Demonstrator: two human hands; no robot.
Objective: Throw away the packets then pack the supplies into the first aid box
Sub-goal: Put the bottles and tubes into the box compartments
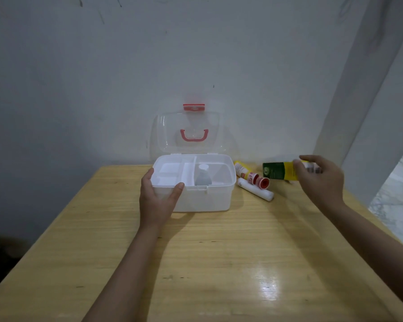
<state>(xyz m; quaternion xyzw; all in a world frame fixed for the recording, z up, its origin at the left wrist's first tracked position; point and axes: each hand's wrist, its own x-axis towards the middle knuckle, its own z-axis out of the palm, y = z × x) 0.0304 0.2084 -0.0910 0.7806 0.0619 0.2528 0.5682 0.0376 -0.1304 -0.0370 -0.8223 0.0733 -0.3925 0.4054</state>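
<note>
A white first aid box (205, 196) stands on the wooden table (219, 263) with its clear lid (191, 133) raised against the wall. A grey bottle with a white cap (203, 176) stands in the box's right compartment. My left hand (157, 198) grips the box's front left rim, thumb over the edge. My right hand (319, 180) holds a green and yellow box (279, 171) above the table, right of the first aid box. Beside it lie a yellow tube with a red cap (243, 171), a red-capped item (263, 182) and a white bandage roll (255, 189).
The table reaches the grey wall behind. Its right edge runs along a pillar and a marble floor (396, 198). On the left, the table edge drops to a dark floor.
</note>
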